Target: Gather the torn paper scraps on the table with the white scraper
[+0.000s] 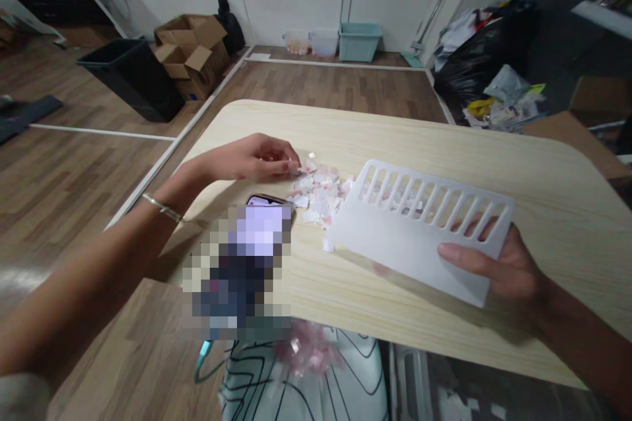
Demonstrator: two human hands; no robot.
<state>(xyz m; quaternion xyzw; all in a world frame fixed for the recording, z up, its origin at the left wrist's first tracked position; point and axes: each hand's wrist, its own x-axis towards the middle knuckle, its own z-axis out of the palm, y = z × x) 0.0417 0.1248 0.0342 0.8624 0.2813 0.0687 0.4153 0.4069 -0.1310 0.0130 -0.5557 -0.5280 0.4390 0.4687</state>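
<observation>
Patterned cloth, paper scraps and a slotted white panel at a pale table

Nearest the camera, light patterned cloth (345, 385) with dark lines is seen over the lap, and a blurred cluster of pink scraps (309, 348) is carried on it. Under the table edge at lower right, a clear container (415, 375) is partly shown, with pale pieces beside it. On the floor beyond, a black bin (138, 82) is set beside an open cardboard box (190, 52); their insides cannot be made out. Along the wall, a left clear tub (297, 43) is filled with pale and orange items, a right clear tub (324, 43) with something pinkish, and a teal tub (360, 43) is placed beside them. At right, a black plastic bag (474, 52) is topped with white material.

On the table (557, 210), a heap of paper scraps (323, 191) is spread near the middle, its right part covered by the slotted white panel (390, 233) and glimpsed through the slots. The panel is tilted and grasped at its right end by the right hand (508, 266), thumb on its face. The left hand (259, 158) is curled at the heap's edge; whether a scrap is pinched cannot be told. A phone (261, 230) lies near the heap; its screen is pixelated and its writing cannot be read.
</observation>
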